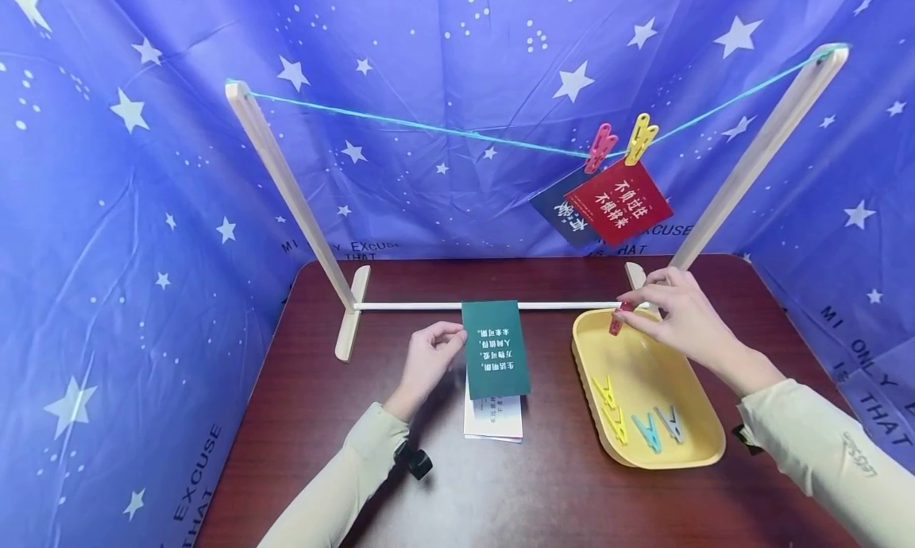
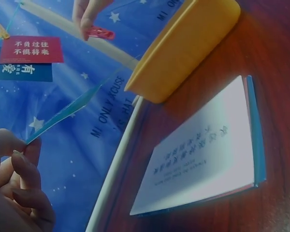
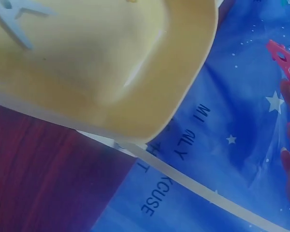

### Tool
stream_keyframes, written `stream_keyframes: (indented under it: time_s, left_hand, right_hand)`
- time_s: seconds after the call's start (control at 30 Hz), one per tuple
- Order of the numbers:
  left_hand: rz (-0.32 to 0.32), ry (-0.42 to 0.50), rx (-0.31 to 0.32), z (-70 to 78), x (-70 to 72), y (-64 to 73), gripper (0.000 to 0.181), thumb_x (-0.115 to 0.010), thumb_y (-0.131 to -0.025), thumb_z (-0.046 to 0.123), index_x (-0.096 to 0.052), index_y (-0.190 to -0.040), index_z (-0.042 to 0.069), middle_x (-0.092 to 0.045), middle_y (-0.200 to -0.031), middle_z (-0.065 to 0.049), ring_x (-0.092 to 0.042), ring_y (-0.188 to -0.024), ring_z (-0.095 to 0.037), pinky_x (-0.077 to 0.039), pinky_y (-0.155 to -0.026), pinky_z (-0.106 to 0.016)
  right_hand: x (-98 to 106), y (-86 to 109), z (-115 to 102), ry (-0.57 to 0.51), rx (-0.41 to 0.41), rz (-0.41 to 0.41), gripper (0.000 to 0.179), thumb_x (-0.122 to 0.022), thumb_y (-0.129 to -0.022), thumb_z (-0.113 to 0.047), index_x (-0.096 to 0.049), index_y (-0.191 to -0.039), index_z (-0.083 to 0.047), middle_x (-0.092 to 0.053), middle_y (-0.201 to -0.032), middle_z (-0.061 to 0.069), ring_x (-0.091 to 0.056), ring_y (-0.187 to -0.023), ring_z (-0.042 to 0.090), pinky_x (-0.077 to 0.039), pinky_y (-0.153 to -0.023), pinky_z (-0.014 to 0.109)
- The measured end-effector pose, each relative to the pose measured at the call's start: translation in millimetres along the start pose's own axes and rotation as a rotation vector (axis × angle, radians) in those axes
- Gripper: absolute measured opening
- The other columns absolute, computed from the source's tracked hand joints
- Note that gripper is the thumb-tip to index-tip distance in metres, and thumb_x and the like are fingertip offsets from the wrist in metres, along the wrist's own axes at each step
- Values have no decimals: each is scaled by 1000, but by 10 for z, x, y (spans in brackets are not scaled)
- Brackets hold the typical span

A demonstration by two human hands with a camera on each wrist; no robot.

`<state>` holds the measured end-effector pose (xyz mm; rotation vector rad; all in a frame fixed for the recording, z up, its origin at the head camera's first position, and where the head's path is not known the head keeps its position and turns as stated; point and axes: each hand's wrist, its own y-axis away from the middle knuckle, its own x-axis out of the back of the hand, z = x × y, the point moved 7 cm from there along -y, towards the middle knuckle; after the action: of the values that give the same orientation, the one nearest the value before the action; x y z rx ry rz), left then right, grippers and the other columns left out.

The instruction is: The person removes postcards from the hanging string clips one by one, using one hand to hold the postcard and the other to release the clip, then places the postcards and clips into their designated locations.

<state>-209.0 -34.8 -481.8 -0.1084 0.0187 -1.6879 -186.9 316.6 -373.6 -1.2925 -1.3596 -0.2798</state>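
My left hand (image 1: 432, 364) pinches a dark green card (image 1: 496, 348) by its left edge, above a stack of cards (image 1: 493, 418) with a white one on top. In the left wrist view the green card (image 2: 70, 111) is seen nearly edge-on, apart from the stack (image 2: 203, 154). Over the far end of the yellow tray (image 1: 704, 453), my right hand (image 1: 682, 318) holds a red clothespin (image 1: 618, 319) between thumb and fingers. The right wrist view shows that clothespin (image 3: 282, 57) at its right edge, with only part of the hand. Several yellow, blue and grey clothespins (image 1: 647, 432) lie inside the tray.
Wooden posts (image 1: 286, 191) with a white crossbar (image 1: 415, 306) carry a sagging teal string (image 1: 415, 125). From it hang a red card (image 1: 620, 202) by a yellow clothespin (image 1: 641, 139) and a dark blue card (image 1: 561, 206) by a pink one (image 1: 600, 147). A starry blue curtain surrounds the table (image 1: 300, 453).
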Motion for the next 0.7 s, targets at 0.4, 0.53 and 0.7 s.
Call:
stream_keyframes:
  time_s: [0.4,0.53,0.7]
  left_hand:
    - [-63,-26,86,-251,44,41,17,-69,-94,-2,-71,-106,-15,-74,-85,-25,-43,-44,-4,-34,-44,-18]
    - [-71,-42,88,-294,55,63,18,-70,-94,-1,-72,-106,-14,-74,-83,-24,-43,-45,-6,-34,-44,-18]
    - [-88,-68,87,-347,51,86,18,-70,-94,1,-73,-105,-13,-70,-77,-26,-44,-46,-6,-36,-45,-19]
  right_hand:
    - [-144,196,97,36,-23,-43,24,-92,-71,-12,-81,-92,-14,-61,-77,-6,-46,-90,17,-31,-77,38]
    - [-181,235,117,45,-44,-61,23,-92,-72,-13,-82,-92,-14,-59,-81,-3,-47,-90,18,-31,-78,39]
    - [-229,285,130,54,-43,-73,22,-92,-73,-15,-82,-93,-15,-58,-83,-2,-47,-87,18,-32,-76,38]
